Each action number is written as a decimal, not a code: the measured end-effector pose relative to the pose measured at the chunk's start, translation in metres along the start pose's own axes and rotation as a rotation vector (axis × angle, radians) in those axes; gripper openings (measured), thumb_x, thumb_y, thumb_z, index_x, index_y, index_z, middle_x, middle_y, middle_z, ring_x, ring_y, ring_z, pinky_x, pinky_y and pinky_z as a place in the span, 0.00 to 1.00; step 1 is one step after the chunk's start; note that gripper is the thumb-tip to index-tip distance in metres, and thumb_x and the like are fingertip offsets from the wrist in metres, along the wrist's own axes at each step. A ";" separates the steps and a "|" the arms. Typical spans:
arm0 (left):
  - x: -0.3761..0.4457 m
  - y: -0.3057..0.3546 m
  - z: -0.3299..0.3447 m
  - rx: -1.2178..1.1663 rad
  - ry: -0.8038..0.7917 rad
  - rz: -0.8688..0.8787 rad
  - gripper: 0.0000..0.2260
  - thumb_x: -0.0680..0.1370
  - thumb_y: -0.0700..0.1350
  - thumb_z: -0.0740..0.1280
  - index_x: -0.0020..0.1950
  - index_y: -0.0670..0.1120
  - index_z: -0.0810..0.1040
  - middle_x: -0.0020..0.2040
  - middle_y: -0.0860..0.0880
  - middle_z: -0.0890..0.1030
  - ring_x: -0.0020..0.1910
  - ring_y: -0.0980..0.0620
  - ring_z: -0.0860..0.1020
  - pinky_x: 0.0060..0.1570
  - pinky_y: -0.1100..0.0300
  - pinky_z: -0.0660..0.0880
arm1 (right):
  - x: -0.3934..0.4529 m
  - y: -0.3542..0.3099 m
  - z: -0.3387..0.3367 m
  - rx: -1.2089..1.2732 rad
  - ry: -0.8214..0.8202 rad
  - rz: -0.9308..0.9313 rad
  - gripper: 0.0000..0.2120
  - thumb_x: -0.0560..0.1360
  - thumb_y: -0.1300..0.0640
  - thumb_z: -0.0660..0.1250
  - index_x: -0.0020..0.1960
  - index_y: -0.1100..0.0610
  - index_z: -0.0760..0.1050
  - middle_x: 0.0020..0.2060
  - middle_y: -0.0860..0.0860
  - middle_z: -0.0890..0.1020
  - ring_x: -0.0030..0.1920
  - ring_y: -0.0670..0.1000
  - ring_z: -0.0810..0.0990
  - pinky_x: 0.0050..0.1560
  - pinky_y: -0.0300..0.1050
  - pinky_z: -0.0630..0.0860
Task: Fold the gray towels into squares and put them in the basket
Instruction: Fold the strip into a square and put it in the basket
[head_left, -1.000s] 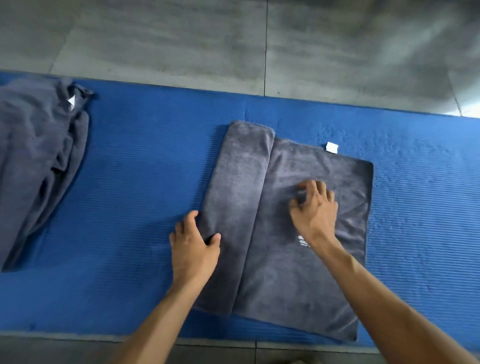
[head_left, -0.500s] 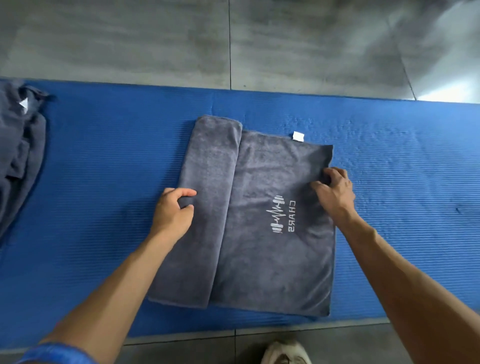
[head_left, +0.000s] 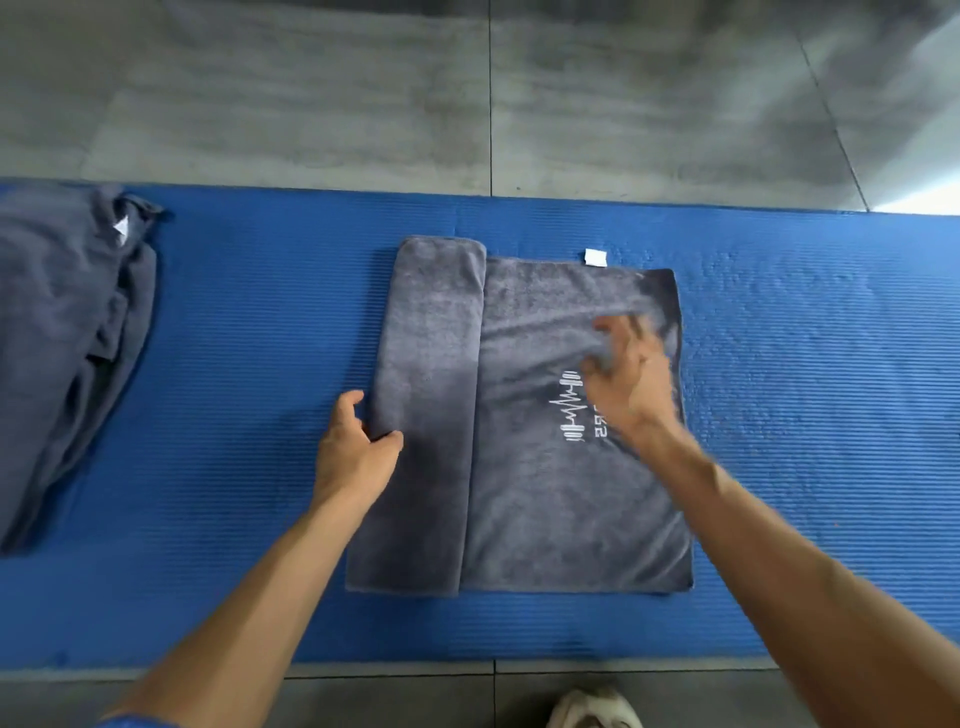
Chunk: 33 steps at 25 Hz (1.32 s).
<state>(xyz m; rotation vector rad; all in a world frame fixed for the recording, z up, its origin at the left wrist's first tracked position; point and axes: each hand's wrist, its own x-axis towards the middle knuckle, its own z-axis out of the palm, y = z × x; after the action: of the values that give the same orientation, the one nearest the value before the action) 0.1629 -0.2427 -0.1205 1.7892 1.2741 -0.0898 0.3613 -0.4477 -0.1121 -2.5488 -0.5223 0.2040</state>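
Note:
A gray towel lies flat on the blue mat, with its left third folded over into a long strip. It carries a white logo and a white tag at its far edge. My left hand grips the strip's left edge, thumb on top. My right hand is blurred over the towel's right half, fingers spread on the cloth beside the logo. No basket is in view.
A heap of unfolded gray towels lies at the mat's left end. Gray concrete floor runs beyond the mat. The toe of a pale shoe shows at the near edge.
My right hand has slid from the towel's right edge back toward its middle, covering part of the logo. My left hand stays on the left fold.

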 end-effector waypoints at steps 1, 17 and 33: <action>-0.001 -0.007 -0.001 0.034 -0.008 -0.011 0.24 0.74 0.47 0.71 0.69 0.51 0.68 0.59 0.47 0.78 0.52 0.48 0.77 0.51 0.53 0.74 | -0.023 -0.020 0.014 0.099 -0.078 -0.118 0.15 0.73 0.58 0.65 0.59 0.57 0.74 0.53 0.53 0.79 0.53 0.56 0.79 0.54 0.50 0.76; -0.062 0.023 0.008 -0.050 -0.273 0.270 0.16 0.71 0.40 0.73 0.51 0.58 0.74 0.43 0.56 0.82 0.44 0.57 0.81 0.39 0.66 0.74 | -0.077 -0.132 0.064 0.718 -0.436 0.589 0.20 0.67 0.40 0.70 0.49 0.55 0.77 0.44 0.49 0.81 0.49 0.52 0.81 0.56 0.51 0.78; -0.081 0.011 0.049 0.157 -0.372 0.161 0.15 0.76 0.50 0.66 0.62 0.57 0.69 0.53 0.56 0.76 0.49 0.56 0.76 0.48 0.60 0.73 | -0.118 -0.006 0.013 0.824 -0.167 0.772 0.08 0.75 0.55 0.69 0.53 0.51 0.75 0.50 0.48 0.82 0.51 0.48 0.81 0.52 0.47 0.79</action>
<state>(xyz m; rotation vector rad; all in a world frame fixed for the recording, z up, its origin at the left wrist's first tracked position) 0.1541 -0.3357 -0.1002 1.8926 0.8754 -0.4219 0.2479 -0.4846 -0.1154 -1.7901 0.4515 0.7336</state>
